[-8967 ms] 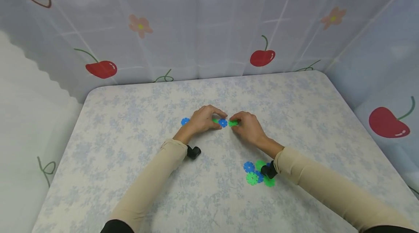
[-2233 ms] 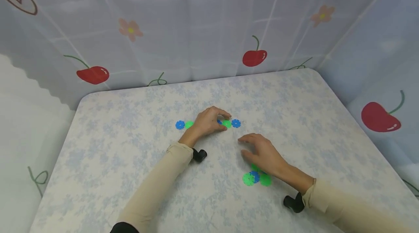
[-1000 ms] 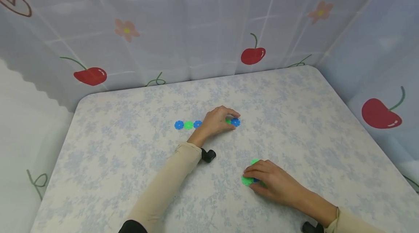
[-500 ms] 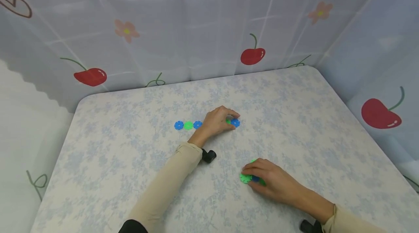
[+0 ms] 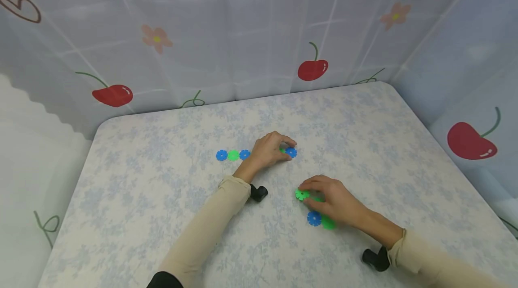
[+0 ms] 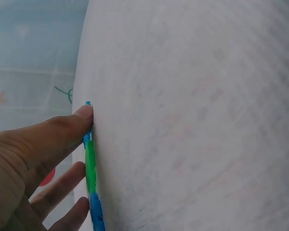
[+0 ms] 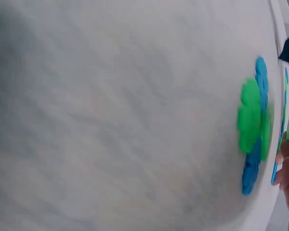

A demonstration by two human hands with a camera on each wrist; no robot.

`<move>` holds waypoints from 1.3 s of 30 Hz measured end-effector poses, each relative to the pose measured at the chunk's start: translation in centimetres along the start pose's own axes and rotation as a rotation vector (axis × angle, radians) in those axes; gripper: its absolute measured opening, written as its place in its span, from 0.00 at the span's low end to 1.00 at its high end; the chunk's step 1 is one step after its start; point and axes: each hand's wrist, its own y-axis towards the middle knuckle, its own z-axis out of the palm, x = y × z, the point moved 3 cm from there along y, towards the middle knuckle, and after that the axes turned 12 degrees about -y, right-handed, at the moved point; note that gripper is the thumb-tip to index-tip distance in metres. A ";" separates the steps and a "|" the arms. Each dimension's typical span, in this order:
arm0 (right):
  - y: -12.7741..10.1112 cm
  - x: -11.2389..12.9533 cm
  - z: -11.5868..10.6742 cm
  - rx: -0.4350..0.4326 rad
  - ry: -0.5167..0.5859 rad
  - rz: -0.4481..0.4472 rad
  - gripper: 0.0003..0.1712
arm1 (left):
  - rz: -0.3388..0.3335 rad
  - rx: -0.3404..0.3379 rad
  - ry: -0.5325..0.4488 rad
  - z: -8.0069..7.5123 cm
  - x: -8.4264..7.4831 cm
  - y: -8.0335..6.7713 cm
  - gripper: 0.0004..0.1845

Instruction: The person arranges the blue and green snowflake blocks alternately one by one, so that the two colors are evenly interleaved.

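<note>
My left hand (image 5: pixel 270 150) bends over the right part of a row of plastic snowflake discs. Its thumb and index finger hold the blue disc (image 5: pixel 291 152) at the row's right end, beside a partly covered green disc (image 5: pixel 282 150). Left of the hand, a blue disc (image 5: pixel 221 155), a green disc (image 5: pixel 233 155) and another blue disc (image 5: pixel 244 154) show; the row's middle is hidden. My right hand (image 5: pixel 333 198) pinches a green snowflake disc (image 5: pixel 301 195) between thumb and fingers, above the loose discs. In the left wrist view, the thumb presses a blue disc (image 6: pixel 87 134) edge-on.
Under and beside the right hand lie a blue disc (image 5: pixel 314 218), a green disc (image 5: pixel 328 222) and another green disc, mostly covered. Everything rests on a pale floral tablecloth (image 5: pixel 162 207). A printed curtain (image 5: pixel 251 36) hangs behind the table's far edge.
A green and a blue disc joined the row's right end, and my left hand slid right along it. My right hand went to the loose discs, took a green one and moved forward with it.
</note>
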 end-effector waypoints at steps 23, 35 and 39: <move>5.0 -5.0 -0.5 -0.057 -0.017 0.202 0.15 | -0.018 -0.001 0.003 -0.2 -0.3 0.3 0.19; 6.8 -5.9 -0.4 -0.066 -0.055 0.264 0.15 | -0.011 0.000 -0.002 -0.2 -0.3 0.2 0.18; 7.1 -6.1 -0.4 -0.066 -0.076 0.276 0.14 | -0.010 -0.005 -0.003 -0.2 -0.3 0.2 0.19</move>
